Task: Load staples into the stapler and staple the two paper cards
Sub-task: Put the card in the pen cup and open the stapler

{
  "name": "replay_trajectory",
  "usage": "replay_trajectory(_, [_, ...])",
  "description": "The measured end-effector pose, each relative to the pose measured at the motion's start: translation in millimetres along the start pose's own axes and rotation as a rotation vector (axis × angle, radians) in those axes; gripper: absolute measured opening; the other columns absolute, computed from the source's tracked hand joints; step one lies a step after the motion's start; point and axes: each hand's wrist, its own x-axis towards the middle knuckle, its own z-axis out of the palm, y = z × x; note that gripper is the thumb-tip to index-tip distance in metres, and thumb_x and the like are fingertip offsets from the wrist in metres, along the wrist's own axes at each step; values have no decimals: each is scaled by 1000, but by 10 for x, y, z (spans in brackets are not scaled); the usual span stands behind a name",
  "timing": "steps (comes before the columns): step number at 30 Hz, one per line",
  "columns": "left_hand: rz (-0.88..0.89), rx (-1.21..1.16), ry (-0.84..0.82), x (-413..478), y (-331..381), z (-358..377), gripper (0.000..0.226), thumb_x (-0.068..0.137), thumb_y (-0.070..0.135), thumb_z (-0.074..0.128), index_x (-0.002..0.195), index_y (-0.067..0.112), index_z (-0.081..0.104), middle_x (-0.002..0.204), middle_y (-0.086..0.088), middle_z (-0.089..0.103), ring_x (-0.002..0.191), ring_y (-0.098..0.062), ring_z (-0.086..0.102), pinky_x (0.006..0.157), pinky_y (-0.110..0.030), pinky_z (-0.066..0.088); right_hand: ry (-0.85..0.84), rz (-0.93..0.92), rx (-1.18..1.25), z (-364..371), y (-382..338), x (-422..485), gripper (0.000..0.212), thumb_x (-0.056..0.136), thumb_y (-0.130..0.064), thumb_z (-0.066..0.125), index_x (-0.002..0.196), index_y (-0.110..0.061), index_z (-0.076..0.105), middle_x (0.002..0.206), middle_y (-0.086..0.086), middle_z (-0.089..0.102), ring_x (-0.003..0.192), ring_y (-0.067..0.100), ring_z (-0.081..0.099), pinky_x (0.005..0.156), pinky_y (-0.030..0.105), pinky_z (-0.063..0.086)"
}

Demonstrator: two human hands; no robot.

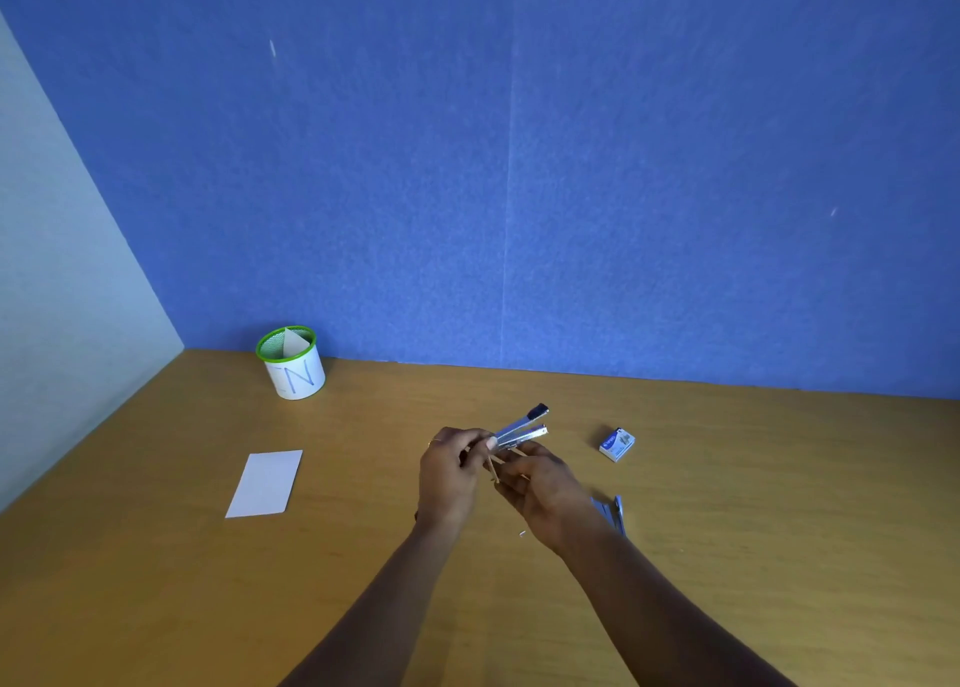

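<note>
A blue wall [519,167] backs the wooden surface [156,582], which meets a pale side panel [52,297] on the left. In the far left corner stands a white cup with a green rim [292,363], marked with a blue letter and holding a slip of paper. A white paper card [265,484] lies flat on the surface, well left of the hands. Above the middle of the surface the left hand [451,473] is closed on the rear end of the stapler [522,429], whose top arm is swung up away from the metal staple channel. The right hand [540,489] sits just beside and under it, fingers curled; what it grips is hard to make out. Right of the hands lies a small blue staple box [617,445]. Near the right wrist lies something bluish-grey [613,515], partly hidden, perhaps the second card.
</note>
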Motion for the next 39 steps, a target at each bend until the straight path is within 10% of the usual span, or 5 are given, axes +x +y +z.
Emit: replay_trajectory(39, [75,122,-113,-1,-49,10,20,91,12,58,104,4,70,97,-9,67,82,-11,56,64,-1,36,59,-5,216,-73,43,-28,24,94,-1,41,83,1,63,73,10,71,79,19,63,70,23,55])
